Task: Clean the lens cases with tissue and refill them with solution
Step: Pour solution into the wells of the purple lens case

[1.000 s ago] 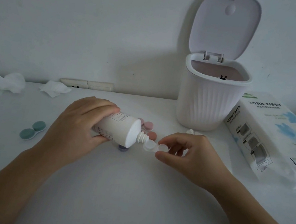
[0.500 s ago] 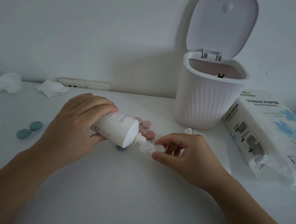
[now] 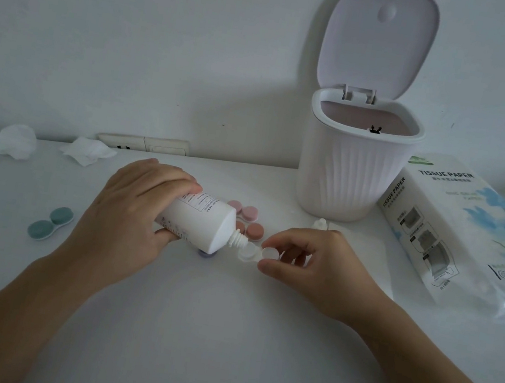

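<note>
The left hand (image 3: 122, 220) has its grip clamped round a white solution bottle (image 3: 198, 224), tipped so the nozzle points down into a clear lens case (image 3: 256, 253). The right hand (image 3: 312, 265) pinches that case between thumb and fingertips, near the middle of the white counter (image 3: 221, 335). Whether liquid is flowing is hard to tell. Pink lens cases (image 3: 248, 220) lie just behind the bottle; a teal lens case (image 3: 50, 223) sits toward the left edge. Crumpled tissues (image 3: 4, 143) lie at the back left edge, an open-lidded bin (image 3: 352, 170) and a tissue pack (image 3: 466, 232) toward the back right.
</note>
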